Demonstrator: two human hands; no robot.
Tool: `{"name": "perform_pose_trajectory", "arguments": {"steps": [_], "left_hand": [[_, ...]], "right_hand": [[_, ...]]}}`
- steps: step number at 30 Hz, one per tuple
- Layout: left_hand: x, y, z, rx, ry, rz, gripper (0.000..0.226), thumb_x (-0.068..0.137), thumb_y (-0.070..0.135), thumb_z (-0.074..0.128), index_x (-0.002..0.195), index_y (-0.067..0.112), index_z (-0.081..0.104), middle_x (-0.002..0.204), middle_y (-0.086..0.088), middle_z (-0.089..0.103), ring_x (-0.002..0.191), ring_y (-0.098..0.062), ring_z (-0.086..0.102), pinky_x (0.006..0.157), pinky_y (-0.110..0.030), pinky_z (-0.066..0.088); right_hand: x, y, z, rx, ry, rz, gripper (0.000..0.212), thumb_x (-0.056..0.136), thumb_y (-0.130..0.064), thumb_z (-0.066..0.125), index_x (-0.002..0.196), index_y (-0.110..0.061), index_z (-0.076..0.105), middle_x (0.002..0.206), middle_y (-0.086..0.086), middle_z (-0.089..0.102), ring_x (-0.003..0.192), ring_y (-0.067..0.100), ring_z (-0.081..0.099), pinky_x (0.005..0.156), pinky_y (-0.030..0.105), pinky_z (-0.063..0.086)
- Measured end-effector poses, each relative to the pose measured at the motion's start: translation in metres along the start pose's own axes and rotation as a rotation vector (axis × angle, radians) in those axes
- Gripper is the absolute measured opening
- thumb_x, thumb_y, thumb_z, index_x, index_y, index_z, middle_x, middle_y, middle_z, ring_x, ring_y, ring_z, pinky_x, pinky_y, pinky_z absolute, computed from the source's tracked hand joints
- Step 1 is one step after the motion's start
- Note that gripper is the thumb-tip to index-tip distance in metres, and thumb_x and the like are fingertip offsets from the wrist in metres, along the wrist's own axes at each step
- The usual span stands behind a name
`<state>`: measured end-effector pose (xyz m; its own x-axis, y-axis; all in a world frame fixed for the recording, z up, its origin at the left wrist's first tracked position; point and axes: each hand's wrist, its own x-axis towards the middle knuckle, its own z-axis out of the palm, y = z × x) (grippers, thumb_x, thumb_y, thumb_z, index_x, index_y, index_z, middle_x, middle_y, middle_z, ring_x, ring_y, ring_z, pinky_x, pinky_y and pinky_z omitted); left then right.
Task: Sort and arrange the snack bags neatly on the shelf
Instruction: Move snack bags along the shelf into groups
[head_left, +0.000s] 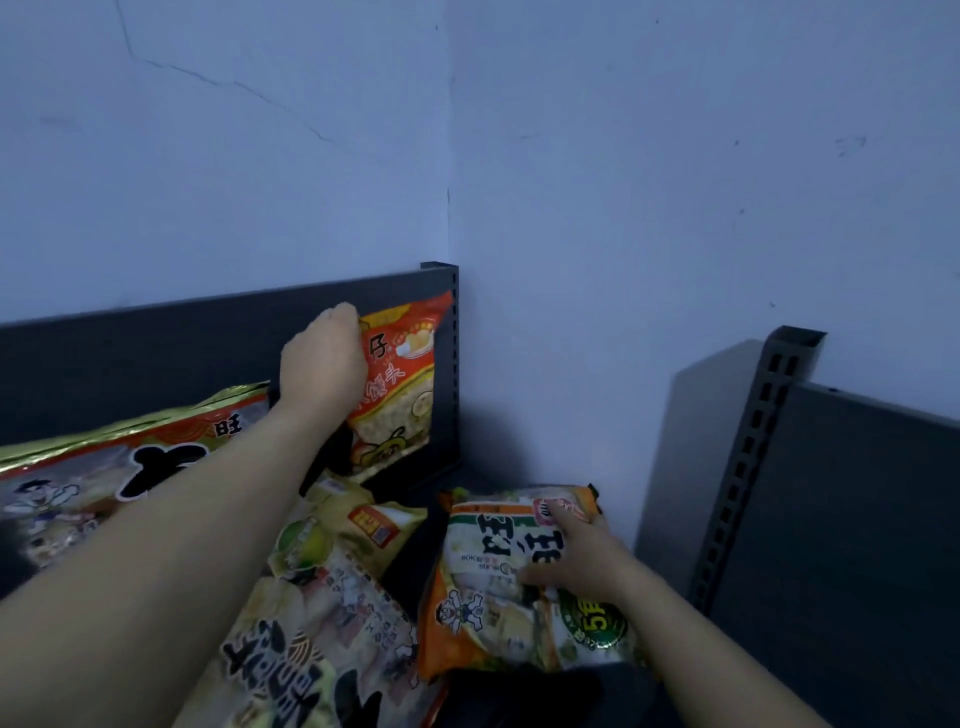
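My left hand (324, 358) grips the top left edge of a red-orange snack bag (400, 395) that stands upright against the dark back panel in the shelf's far right corner. My right hand (576, 551) rests with spread fingers on an orange-and-green snack bag (493, 597) lying flat on the shelf at the front right. A large red-and-gold bag (104, 467) leans at the left under my left forearm. A yellow bag (353, 535) and a pale bag with black lettering (322, 649) lie in the middle front.
The dark shelf back panel (156, 343) runs along the blue wall (623, 156). A slotted upright post (455, 364) marks the shelf's right end. A second shelf unit with a grey panel and slotted post (753, 457) stands at the right.
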<state>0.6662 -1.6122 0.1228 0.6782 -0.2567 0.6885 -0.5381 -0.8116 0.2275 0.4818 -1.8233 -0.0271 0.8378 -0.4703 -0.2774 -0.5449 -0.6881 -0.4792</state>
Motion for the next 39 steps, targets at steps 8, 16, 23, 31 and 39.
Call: {"name": "perform_pose_trajectory", "arguments": {"steps": [8,16,23,31,39], "left_hand": [[0.0,-0.008,-0.06,-0.145,0.135,0.017,0.022,0.101,0.021,0.042,0.085,0.008,0.047,0.083,-0.008,0.056,0.072,-0.028,0.052,0.061,-0.038,0.041],[-0.042,-0.011,-0.108,-0.102,0.11,0.115,0.021,0.102,0.025,0.042,0.093,0.009,0.053,0.092,-0.007,0.061,0.077,-0.025,0.056,0.067,-0.04,0.047],[-0.088,-0.048,-0.174,-0.293,0.21,-0.003,0.013,0.099,0.024,0.052,0.107,0.014,0.054,0.096,0.006,0.058,0.088,-0.014,0.058,0.07,-0.028,0.047],[-0.168,-0.139,-0.244,-0.336,0.175,-0.315,0.082,0.088,0.048,0.062,0.149,0.018,0.016,0.117,0.007,0.057,0.095,-0.012,0.065,0.081,-0.036,0.057],[-0.249,-0.241,-0.335,-0.037,0.098,-0.452,0.045,0.09,0.062,0.048,0.108,0.021,0.052,0.089,0.009,0.065,0.071,-0.01,0.064,0.064,-0.037,0.056]], "right_hand": [[0.007,-0.056,0.005,-0.011,0.168,-0.234,0.086,0.08,-0.049,0.071,0.15,-0.024,0.029,0.15,0.007,0.034,0.135,0.026,0.037,0.109,0.037,0.038],[-0.053,-0.149,-0.019,0.621,0.113,-0.637,0.06,0.083,-0.045,0.072,0.134,-0.031,0.044,0.128,-0.015,0.06,0.114,0.009,0.059,0.099,0.04,0.05],[-0.091,-0.202,0.002,0.769,0.039,-0.74,0.016,0.086,-0.023,0.072,0.099,-0.027,0.063,0.097,-0.008,0.072,0.089,0.009,0.069,0.075,0.027,0.053],[-0.157,-0.291,0.058,0.973,-0.165,-0.804,0.02,0.087,-0.02,0.071,0.106,-0.015,0.065,0.097,0.0,0.075,0.088,0.018,0.073,0.079,0.036,0.057],[-0.237,-0.399,0.142,0.96,-0.352,-0.864,0.019,0.087,-0.02,0.071,0.105,-0.019,0.065,0.098,0.0,0.075,0.089,0.017,0.073,0.082,0.04,0.058]]}}
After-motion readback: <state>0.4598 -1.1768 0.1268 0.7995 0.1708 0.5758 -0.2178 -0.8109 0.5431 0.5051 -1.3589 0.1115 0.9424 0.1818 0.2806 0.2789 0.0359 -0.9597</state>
